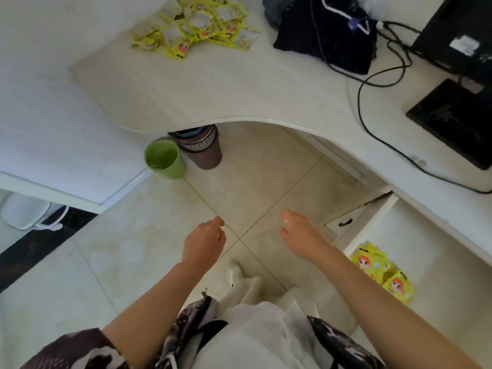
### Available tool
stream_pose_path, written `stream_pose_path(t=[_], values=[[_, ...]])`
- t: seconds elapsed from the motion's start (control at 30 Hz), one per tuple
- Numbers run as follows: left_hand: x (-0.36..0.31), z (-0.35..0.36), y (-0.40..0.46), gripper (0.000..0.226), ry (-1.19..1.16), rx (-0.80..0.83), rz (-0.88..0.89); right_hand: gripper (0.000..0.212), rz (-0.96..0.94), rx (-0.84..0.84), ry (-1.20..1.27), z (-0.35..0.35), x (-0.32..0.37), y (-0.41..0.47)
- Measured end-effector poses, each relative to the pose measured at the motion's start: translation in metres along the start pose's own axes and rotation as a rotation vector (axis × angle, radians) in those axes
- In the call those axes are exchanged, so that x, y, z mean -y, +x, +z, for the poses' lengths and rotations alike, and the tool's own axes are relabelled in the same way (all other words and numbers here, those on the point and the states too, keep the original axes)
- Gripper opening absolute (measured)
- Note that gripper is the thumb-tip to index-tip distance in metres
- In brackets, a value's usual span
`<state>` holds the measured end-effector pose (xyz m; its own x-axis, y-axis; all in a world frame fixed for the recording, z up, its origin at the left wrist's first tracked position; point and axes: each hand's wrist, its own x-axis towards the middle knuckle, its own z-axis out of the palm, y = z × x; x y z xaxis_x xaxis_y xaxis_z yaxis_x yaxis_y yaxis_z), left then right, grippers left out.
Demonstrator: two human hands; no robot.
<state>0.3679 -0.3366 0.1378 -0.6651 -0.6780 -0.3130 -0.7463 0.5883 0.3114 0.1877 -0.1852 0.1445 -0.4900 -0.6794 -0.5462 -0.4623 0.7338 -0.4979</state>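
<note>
Head view: the desk (239,83) is hiding half the brown bin (205,153) beneath it. The open drawer (439,262) is running off your right edge, with yellow packets (383,272) lying inside, print unreadable. Your right hand (300,230) is hovering near them, fingers relaxed and empty. Your left hand (205,241) is hanging loosely curled, also empty.

Subj. clothing, viewed from above. Top: short-sleeved, dark brown-black fabric w/ pale grey-white irregular print. L sleeve (66,350) ends approx. at elbow. R sleeve (338,344) is the same fabric & print. Front panel (191,320) of the top has loose edges, w/ small dark trim (205,292) at hem tip. Beneath: white garment (253,339), thin, slightly sheer, creased. Lower: cream-white trousers (255,288). Footwear: one white shoe or sock (234,271), type not determinable. Forearms, left hand (205,241) & right hand (298,233) uncovered.
</note>
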Motion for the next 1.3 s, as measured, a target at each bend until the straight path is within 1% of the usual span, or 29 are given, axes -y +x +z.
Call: stream_pose_path(t=[0.13,0.23,0.37,0.53,0.67,0.83,1.03,1.3], values=[[0.05,-0.027,0.024,0.026,-0.048,-0.075,-0.082,0.041,-0.06,0.019,-0.076,0.006,0.06,0.037],[0.074,-0.05,0.042,0.026,-0.072,-0.111,-0.096,0.041,-0.096,0.007,-0.122,0.003,0.1,0.064],[0.095,-0.082,0.081,0.025,-0.073,-0.173,-0.09,0.041,-0.153,-0.023,-0.185,-0.012,0.145,0.102],[0.114,-0.117,0.143,0.026,-0.071,-0.199,-0.089,0.041,-0.199,-0.053,-0.236,-0.043,0.189,0.157],[0.118,-0.144,0.205,0.017,-0.047,-0.214,-0.049,0.035,-0.24,-0.054,-0.29,-0.07,0.216,0.215],[0.123,-0.171,0.284,0.025,-0.064,-0.184,-0.067,0.039,-0.293,-0.055,-0.312,-0.111,0.246,0.284],[0.136,-0.199,0.364,0.026,-0.036,-0.146,-0.121,0.039,-0.305,-0.005,-0.332,-0.151,0.276,0.358],[0.161,-0.242,0.458,0.027,-0.058,-0.108,-0.137,0.038,-0.273,0.001,-0.33,-0.186,0.316,0.442]])
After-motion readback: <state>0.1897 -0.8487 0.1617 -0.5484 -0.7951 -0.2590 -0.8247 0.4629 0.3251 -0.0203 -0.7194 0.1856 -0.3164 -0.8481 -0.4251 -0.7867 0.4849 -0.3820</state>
